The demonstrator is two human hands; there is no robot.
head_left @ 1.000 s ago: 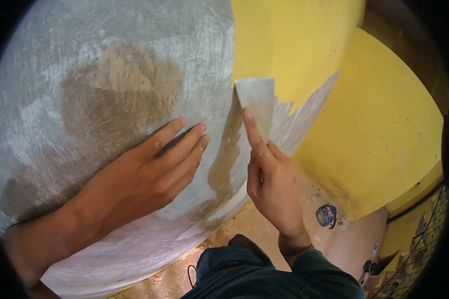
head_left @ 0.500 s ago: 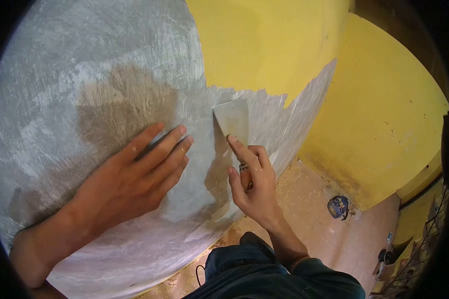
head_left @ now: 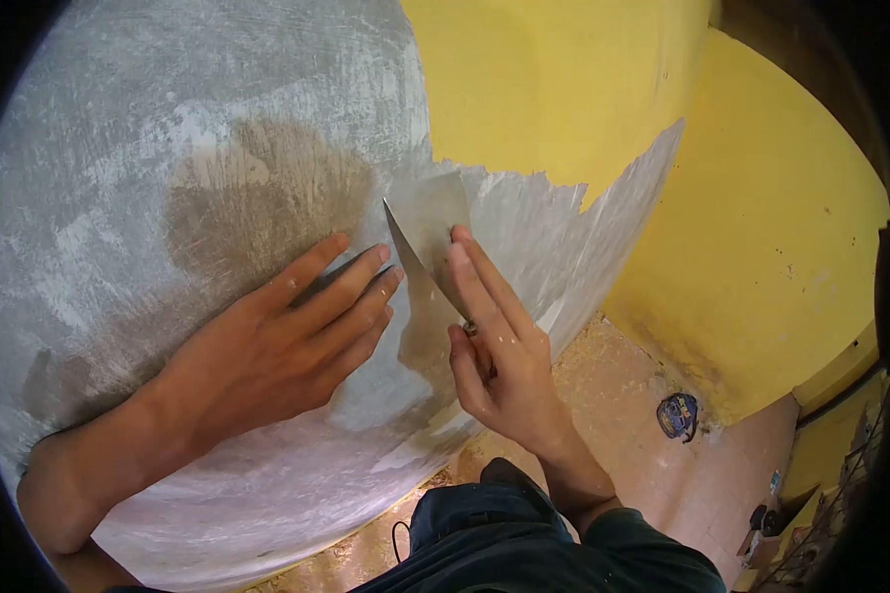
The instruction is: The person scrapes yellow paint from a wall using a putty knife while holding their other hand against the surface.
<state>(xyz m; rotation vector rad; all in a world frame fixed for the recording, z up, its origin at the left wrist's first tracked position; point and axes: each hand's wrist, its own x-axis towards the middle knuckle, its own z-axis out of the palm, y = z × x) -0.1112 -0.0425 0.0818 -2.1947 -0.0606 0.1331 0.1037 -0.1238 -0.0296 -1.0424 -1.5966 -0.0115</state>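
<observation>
My right hand (head_left: 504,361) grips a putty knife (head_left: 427,232) by its handle, two fingers stretched along the blade. The blade is tilted, with one long edge turned toward me, close to the bare grey wall (head_left: 297,59) below the ragged border of yellow paint (head_left: 554,89). Whether the blade's tip touches the wall is hard to tell. To the left, my left hand (head_left: 277,341) lies flat on the grey surface with fingers stretched out. Just above its fingertips is a darker brownish patch (head_left: 267,198) on the wall.
A yellow wall (head_left: 761,217) with a stained base stands at the right. On the debris-strewn floor (head_left: 623,455) lies a blue and black round object (head_left: 677,417). Boxes and dark items (head_left: 771,519) stand at the lower right. My dark clothing (head_left: 524,549) shows at the bottom.
The putty knife has shifted left and up a little and turned so its edge shows. More of my right fingers now lie along the blade. My left hand stays on the wall.
</observation>
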